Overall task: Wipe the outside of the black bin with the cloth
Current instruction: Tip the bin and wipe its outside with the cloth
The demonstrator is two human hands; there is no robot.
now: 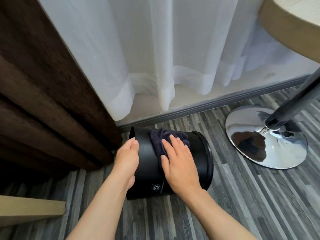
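The black bin [147, 170] lies on its side on the striped grey floor, one end to the left, the other to the right. A small white logo shows on its near wall. A dark cloth [160, 139] is spread over the top of the bin's wall. My right hand [180, 161] lies flat on the cloth, fingers apart, pressing it against the bin. My left hand [127, 160] grips the bin's left end, fingers curled around the edge.
A brown curtain [43, 101] hangs at the left, close behind the bin. White sheer curtains [164, 49] cover the window behind. A chrome table base [251, 141] with its pole stands at the right. A pale wooden edge [31, 208] juts in at lower left.
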